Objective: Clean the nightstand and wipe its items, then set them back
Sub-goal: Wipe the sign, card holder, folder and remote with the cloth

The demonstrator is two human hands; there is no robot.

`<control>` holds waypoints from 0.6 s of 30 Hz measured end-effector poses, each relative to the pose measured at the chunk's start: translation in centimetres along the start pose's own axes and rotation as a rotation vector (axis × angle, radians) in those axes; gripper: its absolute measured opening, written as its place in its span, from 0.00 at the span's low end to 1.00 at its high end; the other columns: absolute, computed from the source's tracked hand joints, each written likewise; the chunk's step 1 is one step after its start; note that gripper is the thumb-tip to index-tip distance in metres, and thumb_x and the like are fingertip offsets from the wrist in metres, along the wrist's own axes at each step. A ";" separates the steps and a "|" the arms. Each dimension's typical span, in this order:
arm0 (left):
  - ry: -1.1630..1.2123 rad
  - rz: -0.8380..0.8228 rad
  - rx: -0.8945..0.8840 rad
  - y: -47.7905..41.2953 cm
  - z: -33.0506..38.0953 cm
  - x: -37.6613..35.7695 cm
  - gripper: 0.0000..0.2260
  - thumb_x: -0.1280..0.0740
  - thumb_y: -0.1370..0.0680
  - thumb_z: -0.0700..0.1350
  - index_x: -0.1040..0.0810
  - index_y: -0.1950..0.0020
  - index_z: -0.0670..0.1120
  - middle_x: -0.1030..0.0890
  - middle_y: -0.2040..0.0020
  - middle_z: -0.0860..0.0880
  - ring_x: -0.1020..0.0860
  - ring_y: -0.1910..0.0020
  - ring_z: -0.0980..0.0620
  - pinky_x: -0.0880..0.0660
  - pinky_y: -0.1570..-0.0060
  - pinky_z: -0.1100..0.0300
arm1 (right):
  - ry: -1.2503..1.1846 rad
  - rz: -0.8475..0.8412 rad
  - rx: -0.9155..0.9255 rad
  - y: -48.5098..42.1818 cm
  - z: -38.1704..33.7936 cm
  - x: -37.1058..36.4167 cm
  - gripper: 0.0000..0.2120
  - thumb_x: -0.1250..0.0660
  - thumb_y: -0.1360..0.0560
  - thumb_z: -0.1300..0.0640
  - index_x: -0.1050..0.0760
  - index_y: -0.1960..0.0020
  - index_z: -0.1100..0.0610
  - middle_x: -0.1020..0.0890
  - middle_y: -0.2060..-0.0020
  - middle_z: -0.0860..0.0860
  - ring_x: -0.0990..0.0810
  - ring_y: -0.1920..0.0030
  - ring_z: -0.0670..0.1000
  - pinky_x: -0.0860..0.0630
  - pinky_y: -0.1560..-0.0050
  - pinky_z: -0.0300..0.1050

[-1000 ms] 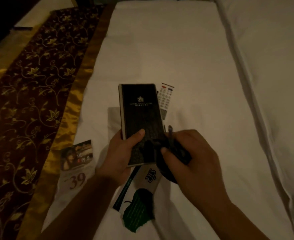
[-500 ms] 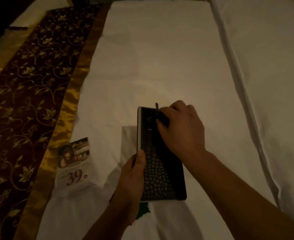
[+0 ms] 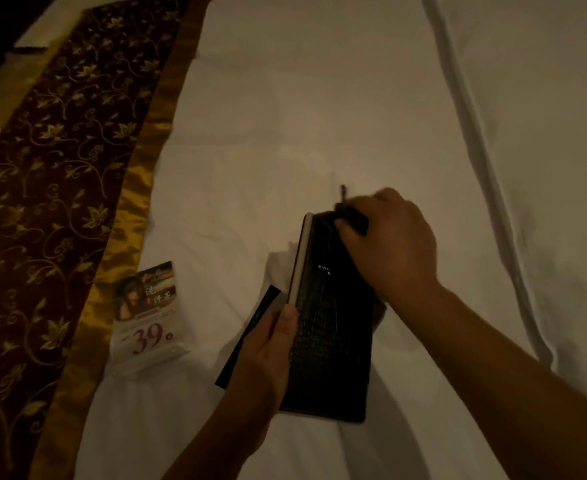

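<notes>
A black textured folder [image 3: 333, 327] with pale page edges is held over the white bed. My left hand [image 3: 271, 355] grips its left edge near the lower end, thumb on the cover. My right hand [image 3: 389, 247] presses a small dark cloth [image 3: 352, 216] against the folder's far top corner. A thin dark strand sticks up from the cloth. Under the folder a dark leaflet [image 3: 250, 334] pokes out to the left.
A promotional card [image 3: 148, 317] printed with "39" lies on the sheet to the left. The white bed sheet [image 3: 302, 116] spreads ahead. A dark red and gold patterned runner [image 3: 53, 168] borders the left. A second white duvet [image 3: 544, 133] lies right.
My right hand has moved with the cloth from the folder's near end up to its far top corner. The folder has come lower and closer, covering the remote and the leaflets.
</notes>
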State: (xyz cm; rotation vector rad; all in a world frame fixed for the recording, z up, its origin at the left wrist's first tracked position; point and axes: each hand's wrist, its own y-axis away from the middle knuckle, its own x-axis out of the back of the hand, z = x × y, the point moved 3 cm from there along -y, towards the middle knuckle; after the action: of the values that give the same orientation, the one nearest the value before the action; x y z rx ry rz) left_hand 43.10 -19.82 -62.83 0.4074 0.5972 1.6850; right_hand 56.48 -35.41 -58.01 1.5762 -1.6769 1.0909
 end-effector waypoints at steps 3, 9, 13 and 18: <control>0.000 0.012 -0.018 -0.1 -0.3 -0.5 0.23 0.36 0.30 0.67 0.20 0.38 0.60 0.15 0.43 0.54 0.18 0.42 0.52 0.23 0.38 0.46 | -0.032 -0.042 0.031 3.5 -0.2 0.5 0.13 0.34 0.25 0.48 0.20 0.43 0.50 0.23 0.51 0.52 0.23 0.52 0.56 0.25 0.60 0.47; -0.088 -0.048 -0.094 -0.6 -0.3 -1.2 0.17 0.36 0.24 0.63 0.20 0.38 0.59 0.15 0.43 0.55 0.17 0.43 0.53 0.20 0.43 0.53 | -0.099 -0.092 0.025 3.3 -2.9 0.5 0.13 0.36 0.24 0.46 0.19 0.44 0.50 0.24 0.51 0.49 0.24 0.52 0.53 0.26 0.58 0.45; -0.140 -0.046 -0.167 -0.7 0.7 -0.6 0.16 0.41 0.20 0.54 0.19 0.39 0.53 0.15 0.45 0.48 0.17 0.45 0.51 0.19 0.48 0.59 | -0.182 -0.261 0.183 8.0 -3.6 1.6 0.13 0.37 0.25 0.45 0.21 0.44 0.46 0.25 0.50 0.45 0.25 0.51 0.48 0.24 0.57 0.44; -0.061 0.020 -0.122 -0.4 0.8 -0.4 0.18 0.38 0.28 0.61 0.15 0.50 0.52 0.13 0.53 0.48 0.15 0.53 0.50 0.19 0.60 0.61 | -0.248 -0.368 0.061 12.5 0.0 2.9 0.08 0.35 0.29 0.44 0.22 0.53 0.44 0.27 0.53 0.38 0.25 0.56 0.41 0.29 0.60 0.34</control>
State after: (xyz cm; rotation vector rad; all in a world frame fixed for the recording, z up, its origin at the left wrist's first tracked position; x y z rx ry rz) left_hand 43.89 -20.00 -62.40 0.3766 0.4443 1.7118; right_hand 43.82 -37.30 -57.68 2.0289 -1.4304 0.7897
